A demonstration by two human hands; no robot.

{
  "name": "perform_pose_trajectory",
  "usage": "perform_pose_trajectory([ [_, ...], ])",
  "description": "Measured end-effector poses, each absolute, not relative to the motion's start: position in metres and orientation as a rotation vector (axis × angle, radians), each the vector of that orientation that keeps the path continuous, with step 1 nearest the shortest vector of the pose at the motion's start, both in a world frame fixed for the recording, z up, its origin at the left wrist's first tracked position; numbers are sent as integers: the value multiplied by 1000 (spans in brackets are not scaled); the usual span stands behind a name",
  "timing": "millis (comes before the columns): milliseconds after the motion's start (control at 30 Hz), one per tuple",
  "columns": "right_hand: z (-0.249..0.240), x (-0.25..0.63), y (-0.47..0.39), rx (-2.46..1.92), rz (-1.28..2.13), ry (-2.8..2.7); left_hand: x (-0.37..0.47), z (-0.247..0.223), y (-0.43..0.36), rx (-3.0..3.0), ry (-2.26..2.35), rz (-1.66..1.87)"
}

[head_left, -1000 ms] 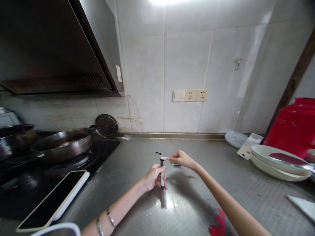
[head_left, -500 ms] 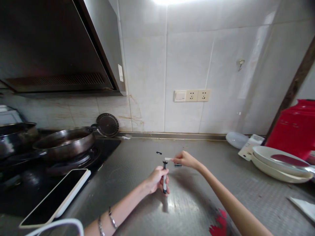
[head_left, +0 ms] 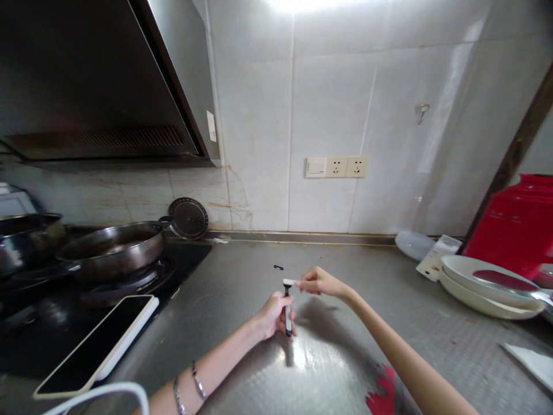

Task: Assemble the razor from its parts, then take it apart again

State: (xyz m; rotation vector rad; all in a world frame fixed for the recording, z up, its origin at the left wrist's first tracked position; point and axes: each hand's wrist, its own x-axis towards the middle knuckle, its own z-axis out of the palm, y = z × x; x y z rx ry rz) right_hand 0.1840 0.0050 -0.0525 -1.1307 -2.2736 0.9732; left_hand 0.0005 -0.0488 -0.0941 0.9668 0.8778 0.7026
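Observation:
Upright in my left hand [head_left: 276, 314] is a slim black and white handle [head_left: 288, 319], its dark top end showing above my fingers. My right hand [head_left: 318, 282] pinches a small flat white piece [head_left: 291, 282] by its right end. The white piece lies across the top of the handle and seems to touch it. Behind them, a small black piece [head_left: 279, 267] rests on the metal counter [head_left: 242, 276].
A phone [head_left: 97, 346] lies at the left beside the stove, where a pan [head_left: 114, 251] and a pot [head_left: 30, 242] stand. On the right are stacked plates [head_left: 488, 294], a white box [head_left: 438, 257] and a red container [head_left: 514, 225].
My right hand has moved slightly left, bringing the white piece over the top of the handle. The dark piece formerly seen beneath my right hand no longer shows.

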Motion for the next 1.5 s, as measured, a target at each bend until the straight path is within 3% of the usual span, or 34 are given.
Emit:
perform_pose_trajectory([
  [167, -59, 184, 9, -1231, 719, -2224, -1, -96, -46, 975, 851, 717],
  [367, -59, 182, 8, -1133, 897, -2289, -1, -95, -47, 986, 866, 701],
  [533, -58, 178, 6, -1246, 677, -2260, -1, -95, -48, 984, 887, 694],
  [833, -50, 179, 1, -1225, 623, -2257, 1, -97, -51, 1035, 754, 638],
  [1033, -46, 186, 3, -1152, 907, -2314, 1, -104, -50, 1026, 729, 673],
  [1167, -49, 188, 5, -1231, 748, -2257, 2, -105, -51, 1051, 680, 660],
  [1367, -43, 185, 0, -1089, 1017, -2275, 3, -103, -51, 1047, 731, 683],
  [1500, -45, 186, 1, -1135, 949, -2337, 2, -101, -49, 1026, 799, 714],
])
